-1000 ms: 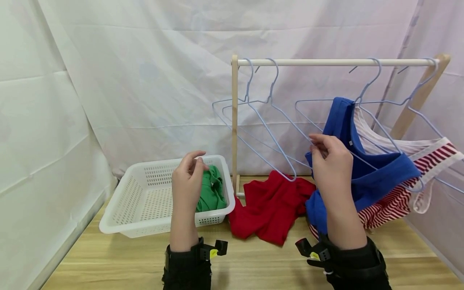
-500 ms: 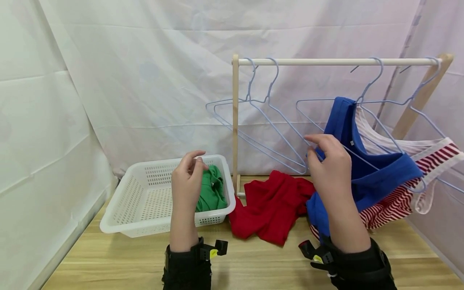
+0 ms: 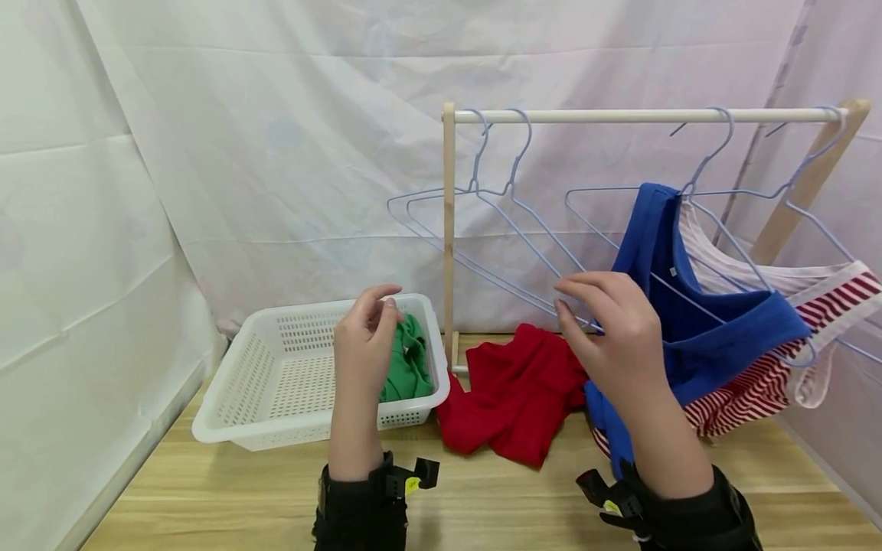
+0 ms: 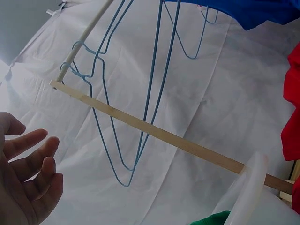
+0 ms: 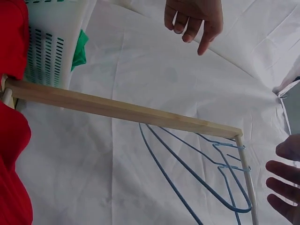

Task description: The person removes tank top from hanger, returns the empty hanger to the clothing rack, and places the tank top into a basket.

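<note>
My left hand [image 3: 365, 344] hovers in front of the white basket with loosely bent fingers, holding nothing. In the left wrist view its fingers [image 4: 42, 161] are spread a little apart. My right hand [image 3: 616, 337] is raised before the rack, its fingers extended and thumb apart, nothing between them. Just behind it hangs a blue sleeveless top [image 3: 730, 356] on a light-blue wire hanger. Beyond that hangs a red-and-white striped sleeveless top [image 3: 837, 306]. Two bare hangers [image 3: 530, 136] hang at the rack's left end. A crumpled red garment [image 3: 517, 394] lies on the table below them.
A white perforated basket [image 3: 276, 432] stands left of the rack, with a green garment [image 3: 406, 367] at its right side. The clothes rack has a white rail [image 3: 620, 116] and wooden posts [image 3: 449, 229]. White cloth [image 3: 276, 153] hangs behind the wooden table [image 3: 482, 505].
My right hand has moved left and slightly down, away from the blue top. The bare hangers have swung a little, their left ends shifting left. My left hand has drifted slightly right.
</note>
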### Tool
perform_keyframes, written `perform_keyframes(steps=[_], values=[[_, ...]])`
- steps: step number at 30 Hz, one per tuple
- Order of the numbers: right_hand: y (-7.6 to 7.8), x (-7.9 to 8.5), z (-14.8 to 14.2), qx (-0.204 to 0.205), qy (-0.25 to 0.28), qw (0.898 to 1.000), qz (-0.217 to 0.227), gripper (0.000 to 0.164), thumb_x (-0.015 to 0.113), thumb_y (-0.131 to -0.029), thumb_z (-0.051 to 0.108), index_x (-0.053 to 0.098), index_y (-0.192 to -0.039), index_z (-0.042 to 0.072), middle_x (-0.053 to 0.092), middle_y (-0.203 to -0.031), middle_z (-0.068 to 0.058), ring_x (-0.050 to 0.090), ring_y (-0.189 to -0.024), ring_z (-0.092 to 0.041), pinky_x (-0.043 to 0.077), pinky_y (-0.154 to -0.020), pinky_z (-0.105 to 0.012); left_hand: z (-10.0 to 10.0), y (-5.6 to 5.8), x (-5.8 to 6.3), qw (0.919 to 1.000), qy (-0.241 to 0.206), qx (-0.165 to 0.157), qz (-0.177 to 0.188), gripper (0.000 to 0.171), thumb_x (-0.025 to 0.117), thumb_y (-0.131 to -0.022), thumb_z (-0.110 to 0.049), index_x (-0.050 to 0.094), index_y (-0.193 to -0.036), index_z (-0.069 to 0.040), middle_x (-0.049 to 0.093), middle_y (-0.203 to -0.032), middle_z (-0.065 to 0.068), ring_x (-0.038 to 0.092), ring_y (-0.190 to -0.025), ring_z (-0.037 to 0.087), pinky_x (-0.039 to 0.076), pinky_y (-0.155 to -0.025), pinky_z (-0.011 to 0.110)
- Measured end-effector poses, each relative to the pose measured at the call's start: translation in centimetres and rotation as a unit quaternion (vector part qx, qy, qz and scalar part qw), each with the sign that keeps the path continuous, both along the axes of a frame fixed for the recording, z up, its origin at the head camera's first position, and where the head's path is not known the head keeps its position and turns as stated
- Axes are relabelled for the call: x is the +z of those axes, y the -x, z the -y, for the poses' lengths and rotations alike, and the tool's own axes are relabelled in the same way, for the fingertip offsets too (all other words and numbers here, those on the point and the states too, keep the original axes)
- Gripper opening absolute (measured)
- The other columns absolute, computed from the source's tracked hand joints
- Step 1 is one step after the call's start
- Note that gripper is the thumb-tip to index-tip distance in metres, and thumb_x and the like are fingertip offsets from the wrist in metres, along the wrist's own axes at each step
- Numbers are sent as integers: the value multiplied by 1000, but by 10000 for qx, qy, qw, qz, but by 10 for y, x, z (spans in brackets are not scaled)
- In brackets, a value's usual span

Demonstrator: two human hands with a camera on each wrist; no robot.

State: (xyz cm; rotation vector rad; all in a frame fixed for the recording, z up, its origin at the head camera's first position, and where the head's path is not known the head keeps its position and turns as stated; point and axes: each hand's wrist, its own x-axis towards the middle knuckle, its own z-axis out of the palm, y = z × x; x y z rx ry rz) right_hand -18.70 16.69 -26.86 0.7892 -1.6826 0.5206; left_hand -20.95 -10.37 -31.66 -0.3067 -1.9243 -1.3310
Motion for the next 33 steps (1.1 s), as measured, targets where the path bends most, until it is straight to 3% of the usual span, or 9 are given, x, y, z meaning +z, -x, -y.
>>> perform_keyframes(steps=[6, 10, 14, 18, 22, 28, 33], values=[[-6, -8, 9, 373, -682, 9961, -428, 18, 65, -76, 12, 67, -92, 4, 64, -88, -10, 56, -82, -25, 48, -64, -44, -4, -5, 3, 9997, 142, 33, -177, 20, 45, -93, -30, 60, -105, -25, 60, -72, -7, 54, -64, 8, 44, -53, 36], [-7, -18, 14, 493, -1025, 9926, -431, 17, 63, -77, 13, 67, -92, 5, 64, -88, -9, 57, -82, -25, 49, -64, -44, -6, -8, 5, 9994, 243, 24, -247, 20, 45, -93, -28, 60, -106, -26, 61, -72, -6, 54, -65, 7, 46, -57, 36], [-5, -29, 16, 515, -1308, 9895, -336, 19, 65, -75, 12, 67, -93, 7, 64, -88, -8, 57, -85, -24, 50, -68, -44, -8, -13, 9, 9973, 625, -81, -364, 22, 44, -93, -29, 59, -109, -24, 62, -77, -5, 53, -69, 5, 50, -63, 34], [-1, -38, 17, 487, -1561, 9864, -156, 22, 66, -74, 13, 66, -94, 7, 64, -89, -8, 56, -87, -24, 50, -69, -44, -13, -20, 12, 9930, 1043, -213, -517, 26, 43, -94, -32, 57, -114, -24, 62, -82, -6, 52, -73, 5, 51, -66, 32], [4, -47, 17, 440, -1864, 9814, 130, 24, 67, -73, 14, 66, -96, 8, 64, -91, -7, 55, -88, -23, 51, -72, -43, -19, -25, 15, 9893, 1331, -131, -588, 28, 43, -93, -36, 57, -115, -24, 61, -84, -7, 51, -74, 5, 51, -63, 31], [10, -58, 15, 418, -2338, 9704, 438, 25, 69, -71, 16, 66, -95, 10, 63, -91, -6, 55, -86, -21, 52, -72, -41, -25, -24, 14, 9816, 1811, -123, -600, 28, 43, -93, -33, 57, -115, -23, 61, -83, -7, 48, -72, 5, 49, -62, 29], [11, -65, 12, 174, -2701, 9587, 876, 24, 70, -73, 19, 65, -95, 11, 61, -92, -5, 54, -86, -20, 51, -73, -38, -30, -20, 11, 9649, 2504, -271, -739, 27, 43, -92, -31, 57, -114, -21, 56, -78, -11, 48, -71, 6, 46, -58, 25]])
